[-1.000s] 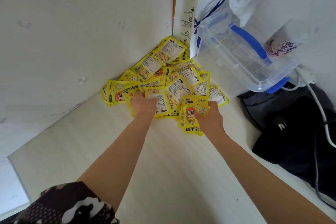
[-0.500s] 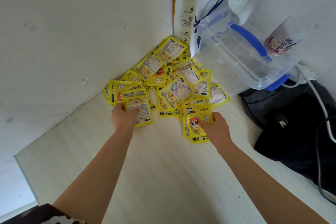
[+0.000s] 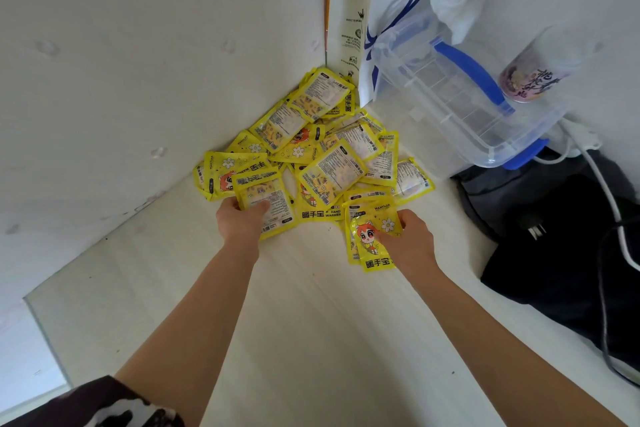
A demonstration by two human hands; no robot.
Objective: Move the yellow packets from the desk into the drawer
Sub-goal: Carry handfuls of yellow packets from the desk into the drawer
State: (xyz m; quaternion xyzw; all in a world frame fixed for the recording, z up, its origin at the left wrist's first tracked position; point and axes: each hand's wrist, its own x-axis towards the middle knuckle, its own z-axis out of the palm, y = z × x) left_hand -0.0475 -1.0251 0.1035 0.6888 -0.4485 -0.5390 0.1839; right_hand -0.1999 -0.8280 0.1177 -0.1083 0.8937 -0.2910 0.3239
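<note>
Both hands have drawn back from the packet pile [image 3: 322, 149], each gripping packets: left hand [image 3: 242, 222], right hand [image 3: 408, 239]. Lift clear together, keeping pinches firm; drawer unseen.

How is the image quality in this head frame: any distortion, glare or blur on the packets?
Head view: wide-angle bending curves the desk edge and walls; soft even light, faint shadows; mild sheen on the yellow packets; print legible near the left hand and right hand; the bottle at right is blurred.
</note>
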